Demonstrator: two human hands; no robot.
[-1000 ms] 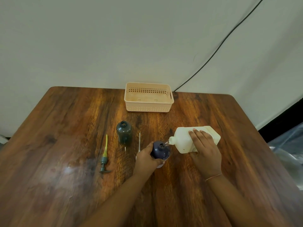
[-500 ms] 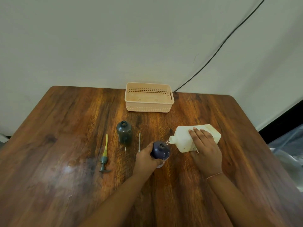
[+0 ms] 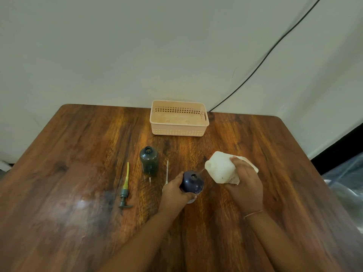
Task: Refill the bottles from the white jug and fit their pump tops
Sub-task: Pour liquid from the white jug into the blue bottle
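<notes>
We are looking down at a wooden table (image 3: 78,173) with our two bare hands in front of us. Our left hand (image 3: 174,191) is wrapped around the side of a dark blue bottle (image 3: 192,182), holding it upright on the table near the middle; its round mouth is open and has no top on it. Our right hand (image 3: 244,183) is closed over one white jug (image 3: 221,167), gripping its far end and tipping it on its side so the spout end points left, toward the blue bottle's mouth. A thin clear thread of liquid shows between spout and mouth.

We count two bottles in all. The second, a dark green bottle (image 3: 149,160), stands upright and uncapped to the left of the blue one, apart from both hands.

We count two pump parts lying flat on the table. One green pump top (image 3: 124,190) with a yellowish tube lies left of the green bottle. One thin clear tube (image 3: 167,171) lies between the two bottles; its head is hidden behind our left hand.

One peach plastic basket (image 3: 178,132) sits at the table's far edge, and one black cable (image 3: 265,57) runs across the pale wall behind.
</notes>
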